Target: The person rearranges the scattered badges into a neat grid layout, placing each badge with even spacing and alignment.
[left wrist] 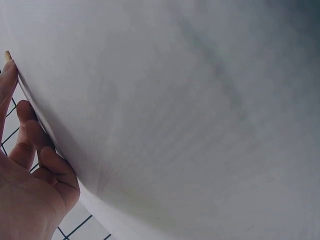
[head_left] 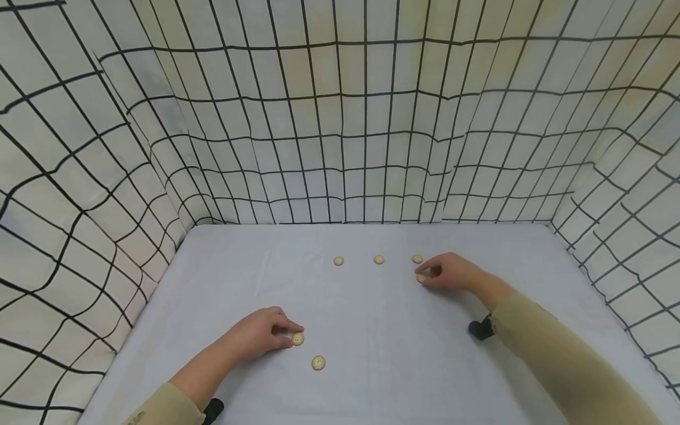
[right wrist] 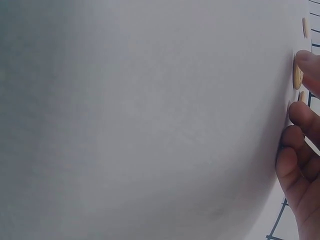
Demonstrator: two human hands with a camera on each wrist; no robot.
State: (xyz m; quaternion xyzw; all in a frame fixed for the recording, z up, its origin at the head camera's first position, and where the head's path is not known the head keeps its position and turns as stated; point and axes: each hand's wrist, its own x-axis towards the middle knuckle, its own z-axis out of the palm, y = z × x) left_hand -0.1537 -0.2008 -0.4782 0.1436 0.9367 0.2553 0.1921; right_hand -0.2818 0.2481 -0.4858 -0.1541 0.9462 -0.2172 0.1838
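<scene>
My left hand (head_left: 260, 333) reaches in from the lower left and pinches a round cream button (head_left: 298, 339) between thumb and fingertips, low at the white cloth. A sliver of that button's edge shows beyond the thumb in the left wrist view. Just right of it, toward the front, another button (head_left: 318, 362) lies flat. Farther back on the right, my right hand (head_left: 451, 273) pinches a button (right wrist: 298, 75) at the cloth, thumb and forefinger at its edges. Close behind those fingertips lies a button (head_left: 417, 259), the right end of a row with a middle button (head_left: 379, 260) and a left button (head_left: 338, 261).
A white cloth (head_left: 372, 319) covers the table. White walls with a dark grid (head_left: 340, 136) rise at the back and both sides. Dark wrist devices sit under both sleeves, one near the right cuff (head_left: 481, 329).
</scene>
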